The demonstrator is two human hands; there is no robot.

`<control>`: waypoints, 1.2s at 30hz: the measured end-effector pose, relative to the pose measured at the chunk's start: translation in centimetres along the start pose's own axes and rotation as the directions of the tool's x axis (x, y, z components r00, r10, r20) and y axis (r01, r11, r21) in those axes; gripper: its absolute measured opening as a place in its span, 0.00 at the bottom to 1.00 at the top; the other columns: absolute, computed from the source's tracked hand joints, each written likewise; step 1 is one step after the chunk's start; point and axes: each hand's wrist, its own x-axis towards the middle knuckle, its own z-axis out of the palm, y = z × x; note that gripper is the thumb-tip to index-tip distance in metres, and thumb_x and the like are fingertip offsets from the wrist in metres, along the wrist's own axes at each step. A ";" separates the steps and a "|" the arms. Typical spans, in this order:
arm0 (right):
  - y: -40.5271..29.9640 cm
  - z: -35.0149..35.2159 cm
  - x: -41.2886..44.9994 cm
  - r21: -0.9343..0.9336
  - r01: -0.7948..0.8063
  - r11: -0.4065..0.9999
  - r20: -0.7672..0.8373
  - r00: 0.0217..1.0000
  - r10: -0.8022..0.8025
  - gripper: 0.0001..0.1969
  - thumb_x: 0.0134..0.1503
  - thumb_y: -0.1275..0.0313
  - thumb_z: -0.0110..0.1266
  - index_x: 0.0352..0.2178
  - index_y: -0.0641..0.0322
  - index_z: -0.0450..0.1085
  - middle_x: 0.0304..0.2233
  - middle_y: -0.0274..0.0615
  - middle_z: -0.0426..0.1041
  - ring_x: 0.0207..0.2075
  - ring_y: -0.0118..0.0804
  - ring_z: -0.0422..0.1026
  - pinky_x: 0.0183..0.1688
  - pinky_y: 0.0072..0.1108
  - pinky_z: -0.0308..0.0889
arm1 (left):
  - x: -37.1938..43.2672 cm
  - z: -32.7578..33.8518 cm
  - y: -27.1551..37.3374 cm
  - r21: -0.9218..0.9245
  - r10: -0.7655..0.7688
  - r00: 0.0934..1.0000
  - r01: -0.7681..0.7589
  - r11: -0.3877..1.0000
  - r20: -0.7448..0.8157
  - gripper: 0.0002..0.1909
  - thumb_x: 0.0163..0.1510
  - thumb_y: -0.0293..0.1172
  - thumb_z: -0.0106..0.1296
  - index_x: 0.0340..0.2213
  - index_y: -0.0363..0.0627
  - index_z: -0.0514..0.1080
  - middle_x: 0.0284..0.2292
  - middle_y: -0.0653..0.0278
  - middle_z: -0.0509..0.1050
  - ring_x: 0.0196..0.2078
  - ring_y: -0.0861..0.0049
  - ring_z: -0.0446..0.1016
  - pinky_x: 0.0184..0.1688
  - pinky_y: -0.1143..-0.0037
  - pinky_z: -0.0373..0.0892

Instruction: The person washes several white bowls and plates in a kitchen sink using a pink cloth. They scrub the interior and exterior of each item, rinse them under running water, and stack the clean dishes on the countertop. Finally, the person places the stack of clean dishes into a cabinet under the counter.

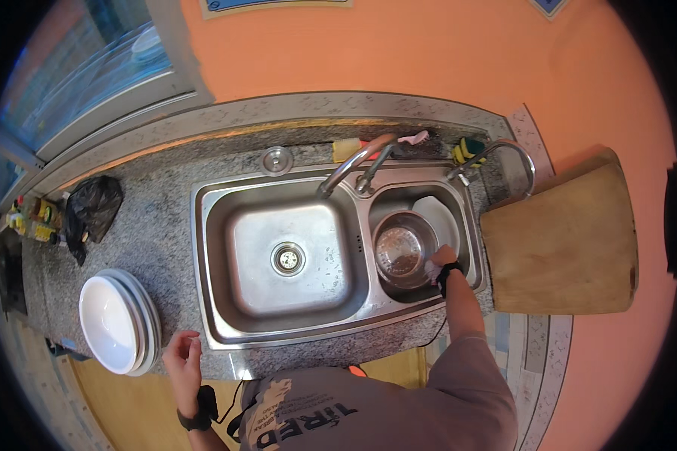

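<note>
My right hand (443, 257) reaches into the small right sink basin and grips a pale cloth (432, 272) at the right rim of a round metal pot (404, 250). Behind the pot, a white plate (441, 220) leans in the same basin. Over the counter's front edge, left of the large steel basin (285, 253), my left hand (184, 358) is held with loosely curled fingers and nothing in it. Near it on the granite counter stands a stack of white plates with a white bowl (108, 325) on top.
A curved faucet (361, 160) and a thinner tap (519, 147) rise behind the basins. Sponges (469, 152), a yellow-backed brush (346, 150) and a drain strainer (276, 161) lie along the back. A wooden board (561, 242) stands at the right; a black plastic bag (95, 206) lies left.
</note>
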 end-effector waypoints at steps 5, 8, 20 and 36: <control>1.9 -1.1 -0.1 0.607 0.248 0.755 -0.189 0.968 -0.166 0.19 0.44 0.62 0.58 0.26 0.73 0.71 0.22 0.52 0.73 0.22 0.42 0.72 0.26 0.27 0.66 | -0.6 -4.2 -1.9 -0.003 -0.088 0.975 0.089 0.996 -0.203 0.06 0.53 0.27 0.46 0.29 0.36 0.70 0.17 0.72 0.65 0.18 0.90 0.60 0.20 0.86 0.55; -2.4 -4.9 -5.1 0.939 0.132 0.317 -0.085 0.984 -0.160 0.14 0.51 0.65 0.54 0.27 0.70 0.71 0.23 0.41 0.72 0.22 0.31 0.70 0.25 0.22 0.64 | -1.5 -6.7 -3.4 -0.057 -0.070 0.940 0.054 0.997 -0.333 0.07 0.54 0.27 0.47 0.29 0.36 0.70 0.18 0.72 0.65 0.19 0.90 0.60 0.20 0.86 0.55; 1.8 0.3 -0.4 0.815 0.015 0.579 0.010 0.999 -0.040 0.31 0.53 0.47 0.45 0.38 0.72 0.66 0.33 0.53 0.72 0.32 0.48 0.73 0.37 0.33 0.68 | -6.1 -18.3 -13.8 -0.179 -0.226 0.683 0.140 0.974 -0.695 0.10 0.52 0.32 0.49 0.31 0.37 0.71 0.23 0.70 0.68 0.24 0.87 0.64 0.25 0.85 0.59; -46.9 9.2 -53.3 0.963 -0.155 0.222 0.271 0.533 -0.802 0.36 0.54 0.52 0.49 0.58 0.55 0.45 0.55 0.44 0.55 0.54 0.42 0.57 0.49 0.31 0.59 | 6.7 -27.4 -24.2 -0.748 -0.275 0.961 0.199 0.633 0.023 0.28 0.55 0.50 0.44 0.51 0.44 0.60 0.48 0.65 0.65 0.52 0.73 0.61 0.51 0.70 0.57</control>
